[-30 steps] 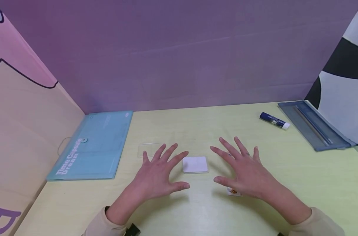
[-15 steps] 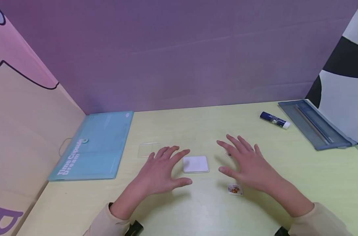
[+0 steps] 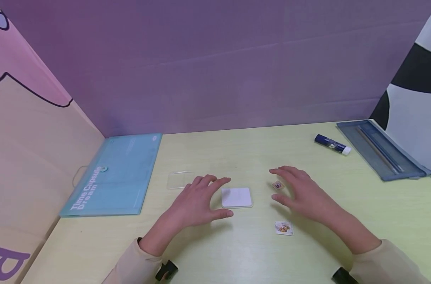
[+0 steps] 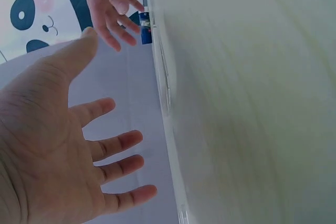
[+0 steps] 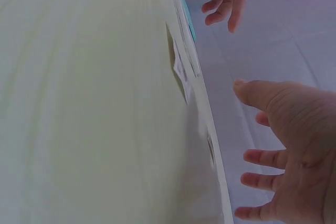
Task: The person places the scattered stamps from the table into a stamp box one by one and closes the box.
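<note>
- The bare left hand (image 3: 198,204) is being held over the pale, faintly grained table (image 3: 247,254), fingers parted and slightly bent, nothing being gripped.
- The bare right hand (image 3: 303,196) is being held likewise, thumb apart from its bent fingers, nothing being gripped.
- Between them, a flat white rounded-rectangular slab (image 3: 236,197) is being supported by the table.
- By the right hand, a small printed paper diamond (image 3: 278,185) is lying; nearer the person, a small white rectangular picture card (image 3: 284,228).
- Beyond the left hand, a thin clear rounded-rectangular sheet (image 3: 176,180) is lying.
- Outward left, a smooth light-blue folder (image 3: 119,185) is lying; its contents cannot be told.
- Far right, long thin rods (image 3: 379,150) are being held in a blue-grey translucent pouch (image 3: 396,173), near a dark-blue white-ended cylinder (image 3: 331,144).
</note>
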### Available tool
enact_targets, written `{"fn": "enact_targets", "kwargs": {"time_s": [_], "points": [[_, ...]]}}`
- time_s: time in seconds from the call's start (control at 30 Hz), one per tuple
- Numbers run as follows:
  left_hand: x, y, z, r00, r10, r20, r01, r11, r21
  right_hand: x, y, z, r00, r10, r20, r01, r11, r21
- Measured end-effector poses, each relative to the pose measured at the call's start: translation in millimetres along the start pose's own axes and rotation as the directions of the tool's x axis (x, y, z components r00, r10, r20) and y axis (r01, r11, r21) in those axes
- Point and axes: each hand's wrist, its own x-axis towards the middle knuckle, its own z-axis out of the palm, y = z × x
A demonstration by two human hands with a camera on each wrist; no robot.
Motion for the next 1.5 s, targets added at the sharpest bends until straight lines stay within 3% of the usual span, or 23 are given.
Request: {"fn": "enact_targets", "kwargs": {"time_s": [0.2,0.37,0.83,1.23,1.5], "points": [[7.0,-1.9,0.9,1.0,-0.011,0.02,0.012,0.999,-0.036,4,7,-0.3,1.0,-0.004,-0.002,0.004,0.999,0.038],[12.6,-5.4,2.2,0.999,-0.037,0.038,0.042,0.989,-0.139,8,15,-0.1,1.0,-0.004,0.0,0.004,0.996,0.084],[26.7,-11.8,11.1,0.992,-0.076,0.104,0.11,0.921,-0.374,16,31,-1.8,0.993,0.057,0.102,-0.077,0.977,0.198],[32.1,-14.1,14.9,0.977,-0.145,0.159,0.2,0.88,-0.431,24,44,-2.5,0.977,0.071,0.201,-0.127,0.952,0.279],[35.2,-15.0,17.4,0.972,-0.16,0.174,0.225,0.855,-0.468,25,48,-3.5,0.976,0.046,0.214,-0.116,0.939,0.324]]}}
